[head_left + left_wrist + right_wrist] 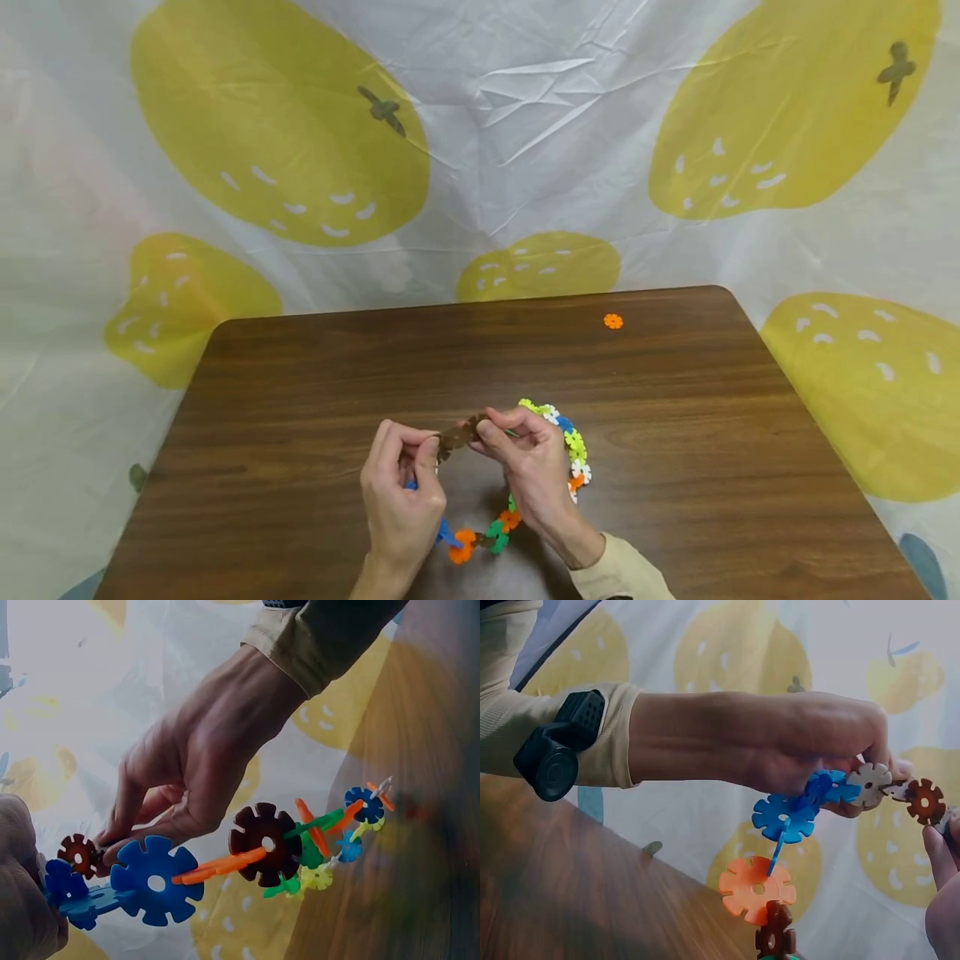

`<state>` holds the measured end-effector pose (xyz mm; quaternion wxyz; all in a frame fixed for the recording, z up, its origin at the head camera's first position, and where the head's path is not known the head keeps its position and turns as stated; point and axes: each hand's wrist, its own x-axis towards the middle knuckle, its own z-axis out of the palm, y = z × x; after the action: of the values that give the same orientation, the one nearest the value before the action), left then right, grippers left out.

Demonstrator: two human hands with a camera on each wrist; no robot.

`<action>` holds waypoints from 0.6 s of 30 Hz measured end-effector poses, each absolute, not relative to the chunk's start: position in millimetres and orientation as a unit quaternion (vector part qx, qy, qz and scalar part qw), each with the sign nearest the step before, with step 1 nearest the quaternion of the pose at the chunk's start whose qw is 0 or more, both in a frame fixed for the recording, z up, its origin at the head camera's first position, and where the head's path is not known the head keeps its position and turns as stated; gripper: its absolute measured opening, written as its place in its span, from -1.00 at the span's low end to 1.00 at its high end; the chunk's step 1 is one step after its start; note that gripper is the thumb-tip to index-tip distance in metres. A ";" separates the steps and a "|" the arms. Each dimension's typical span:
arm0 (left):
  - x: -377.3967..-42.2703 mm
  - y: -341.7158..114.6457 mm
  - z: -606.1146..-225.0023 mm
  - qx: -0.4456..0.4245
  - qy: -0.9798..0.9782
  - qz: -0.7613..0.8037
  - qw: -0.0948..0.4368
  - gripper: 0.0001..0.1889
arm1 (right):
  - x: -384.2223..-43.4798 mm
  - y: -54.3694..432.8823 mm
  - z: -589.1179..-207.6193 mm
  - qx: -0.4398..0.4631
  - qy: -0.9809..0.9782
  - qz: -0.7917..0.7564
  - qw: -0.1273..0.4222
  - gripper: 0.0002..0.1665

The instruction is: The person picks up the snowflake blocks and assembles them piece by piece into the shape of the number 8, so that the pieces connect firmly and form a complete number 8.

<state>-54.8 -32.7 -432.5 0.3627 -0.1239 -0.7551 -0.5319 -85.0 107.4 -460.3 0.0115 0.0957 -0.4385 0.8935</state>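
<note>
In the head view my left hand (403, 492) pinches one stretch of a chain of slotted flower-shaped plastic discs between thumb and fingers. My right hand (536, 471) pinches a brown disc (477, 425) of the same chain, a short way to the right. Brown pieces (454, 437) span the gap between the two hands. A blue disc (135, 881) and a white disc (870, 774) sit close to the left hand. Below the hands the chain curves through an orange disc (461, 557) and a green disc (497, 542). My fingers partly hide the gripped pieces.
Past the right hand, the chain continues with yellow-green discs (576, 443) and white discs (581, 472) over the brown wooden table (315, 375). A loose orange disc (613, 316) lies near the table's far edge. Behind hangs a white cloth (525, 167) printed with yellow fruit.
</note>
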 end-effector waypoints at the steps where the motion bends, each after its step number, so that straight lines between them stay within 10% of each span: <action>1: -54.9 -32.5 -432.4 -0.123 -0.756 -0.530 0.364 -0.84 | -85.1 107.8 -460.8 0.099 -0.435 0.895 0.010 -0.72; 18: -61.0 -44.0 -439.5 -0.116 -0.756 -0.563 0.314 -0.88 | -86.5 107.1 -462.3 0.067 -0.466 0.882 0.000 -0.77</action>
<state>-61.0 -44.0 -439.5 0.3138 -0.1164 -0.7558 -0.5628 -86.5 107.1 -462.3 -0.0002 0.0666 -0.4662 0.8822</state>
